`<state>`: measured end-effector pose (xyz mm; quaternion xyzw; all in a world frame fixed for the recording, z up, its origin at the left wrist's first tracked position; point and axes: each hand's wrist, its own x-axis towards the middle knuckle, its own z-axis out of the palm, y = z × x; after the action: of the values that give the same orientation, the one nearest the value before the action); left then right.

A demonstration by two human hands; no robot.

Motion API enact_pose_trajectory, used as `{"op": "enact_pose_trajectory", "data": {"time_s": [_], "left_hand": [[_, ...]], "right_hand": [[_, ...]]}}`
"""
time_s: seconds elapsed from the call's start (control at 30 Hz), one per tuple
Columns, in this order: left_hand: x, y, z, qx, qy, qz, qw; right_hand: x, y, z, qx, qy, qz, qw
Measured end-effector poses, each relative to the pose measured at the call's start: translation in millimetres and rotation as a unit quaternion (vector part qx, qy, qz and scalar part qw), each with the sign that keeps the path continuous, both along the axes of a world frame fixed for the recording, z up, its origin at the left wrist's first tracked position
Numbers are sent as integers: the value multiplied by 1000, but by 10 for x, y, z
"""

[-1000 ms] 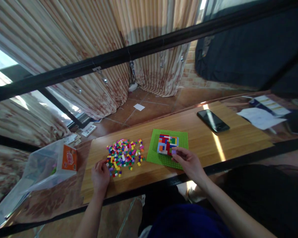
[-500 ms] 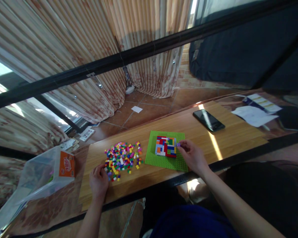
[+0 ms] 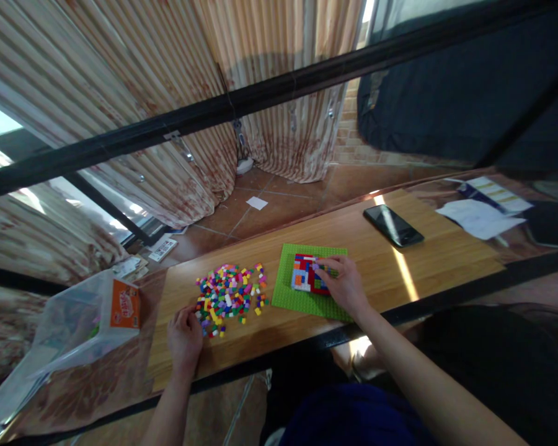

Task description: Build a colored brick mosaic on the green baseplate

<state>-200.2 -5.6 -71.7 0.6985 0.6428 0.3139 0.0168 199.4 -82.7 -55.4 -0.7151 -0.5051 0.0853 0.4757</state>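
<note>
My right hand (image 3: 343, 285) is over a block of multicoloured toy bricks (image 3: 302, 279), pinching a small purple brick (image 3: 315, 266) above the block's top. The right part of the block is hidden under my fingers. Beneath the block lies a green studded baseplate (image 3: 284, 291). My left hand (image 3: 185, 334) rests on the table with its fingers curled, at the left edge of a pile of small loose bricks (image 3: 227, 294). Whether anything is inside those curled fingers is hidden.
The wooden tabletop (image 3: 270, 337) carries a black phone (image 3: 393, 226) right of the baseplate. White papers (image 3: 478, 218) lie at the far right. A clear plastic bin (image 3: 81, 322) with an orange label stands at the left. Patterned curtains (image 3: 279, 148) hang beyond the table.
My right hand has moved left with the purple brick, from beside the block's right edge to over its top. My left hand has stayed by the pile.
</note>
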Motion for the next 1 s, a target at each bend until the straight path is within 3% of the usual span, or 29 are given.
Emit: {"op": "enact_pose_trajectory", "data": {"time_s": [0.27, 0.47, 0.77, 1.0], "left_hand": [[3, -9, 5, -6, 2, 5, 1000], [11, -18, 24, -4, 1, 2, 1000], [15, -32, 23, 5, -6, -8, 1000], [25, -28, 19, 7, -7, 0, 1000]], "right_hand": [[-95, 126, -118, -40, -19, -60, 997], [-90, 127, -114, -54, -27, -59, 996], [18, 174, -80, -31, -10, -76, 997], [-38, 295, -76, -105, -72, -91, 988]]}}
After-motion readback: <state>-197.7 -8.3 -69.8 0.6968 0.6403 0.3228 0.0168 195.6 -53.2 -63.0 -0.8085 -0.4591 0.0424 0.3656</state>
